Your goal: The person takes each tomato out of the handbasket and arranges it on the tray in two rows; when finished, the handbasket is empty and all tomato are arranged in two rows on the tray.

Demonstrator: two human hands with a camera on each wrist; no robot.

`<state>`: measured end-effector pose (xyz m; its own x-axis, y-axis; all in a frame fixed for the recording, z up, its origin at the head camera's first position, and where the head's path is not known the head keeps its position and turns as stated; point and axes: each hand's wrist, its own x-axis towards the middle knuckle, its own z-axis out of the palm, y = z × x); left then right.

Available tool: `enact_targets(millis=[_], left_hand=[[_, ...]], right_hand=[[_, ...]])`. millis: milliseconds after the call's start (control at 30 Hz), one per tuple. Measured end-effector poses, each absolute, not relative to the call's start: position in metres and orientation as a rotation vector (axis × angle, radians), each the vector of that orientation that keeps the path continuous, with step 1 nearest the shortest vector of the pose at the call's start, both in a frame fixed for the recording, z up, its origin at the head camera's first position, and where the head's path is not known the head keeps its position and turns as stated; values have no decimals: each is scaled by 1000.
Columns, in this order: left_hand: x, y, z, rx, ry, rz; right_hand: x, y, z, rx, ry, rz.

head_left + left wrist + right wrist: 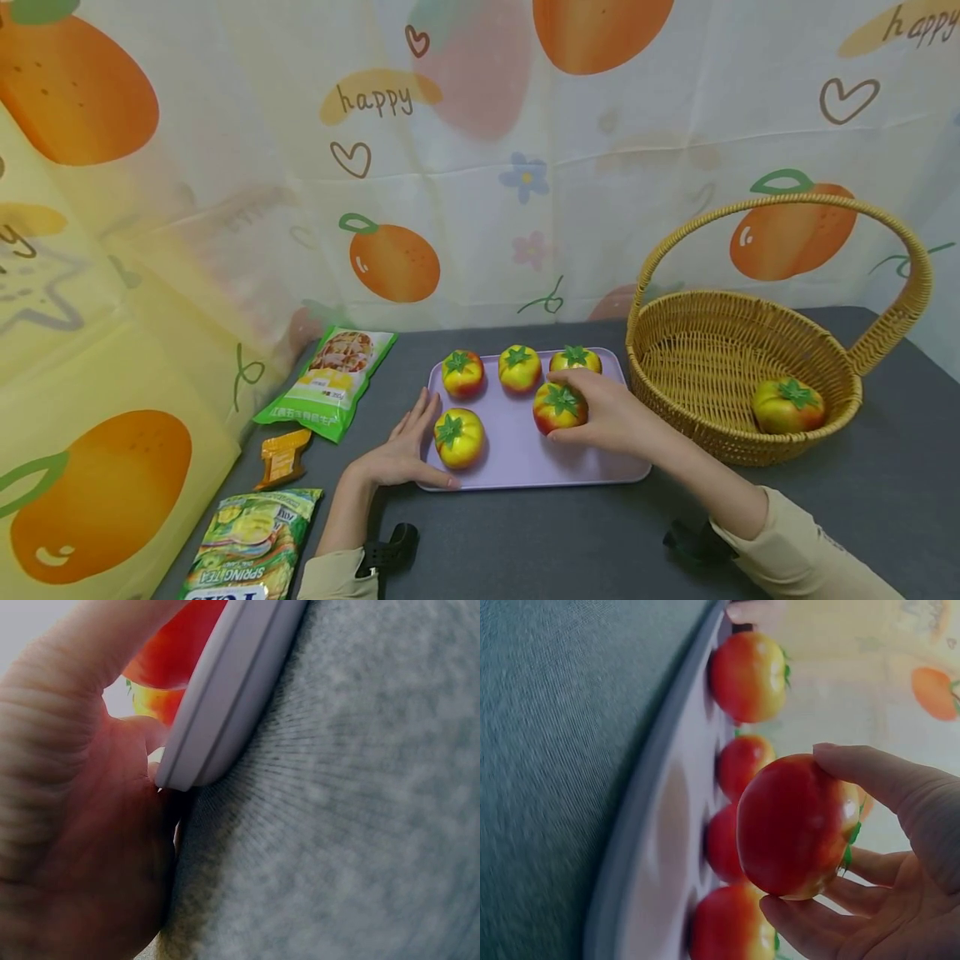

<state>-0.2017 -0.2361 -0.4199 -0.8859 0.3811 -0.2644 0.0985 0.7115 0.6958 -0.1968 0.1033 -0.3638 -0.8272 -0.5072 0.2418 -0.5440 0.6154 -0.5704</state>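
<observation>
Near the right part of the lilac tray (517, 467), my right hand (611, 412) pinches a red-and-yellow tomato (560, 408) with a green leafy top between thumb and fingers. The right wrist view shows this held tomato (799, 825) raised off the tray. My left hand (401, 454) rests at the tray's front left corner, fingers spread along the left edge and thumb at the front edge; the left wrist view shows it touching the tray's rim (217, 697). Several more tomatoes sit on the tray, one (459, 438) close beside my left hand.
A wicker basket (678, 417) with a tall handle stands right of the tray, one tomato (787, 406) inside. On the left lie a green food packet (330, 379), a small orange-brown packet (283, 458) and a Spring Tea bag (251, 542). A printed curtain (465, 233) hangs behind.
</observation>
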Motion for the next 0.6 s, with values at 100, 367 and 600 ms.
enact_targets(millis=[100, 367, 600], left_hand=[[-201, -236, -419, 373, 2527, 1000], [-201, -236, -418, 370, 2526, 994], [-201, -236, -418, 363, 2525, 985]], right_hand=[[-196, 96, -367, 927, -2783, 1026], [-195, 80, -374, 965, -2834, 1040], [-193, 71, -374, 970, -2857, 1082]])
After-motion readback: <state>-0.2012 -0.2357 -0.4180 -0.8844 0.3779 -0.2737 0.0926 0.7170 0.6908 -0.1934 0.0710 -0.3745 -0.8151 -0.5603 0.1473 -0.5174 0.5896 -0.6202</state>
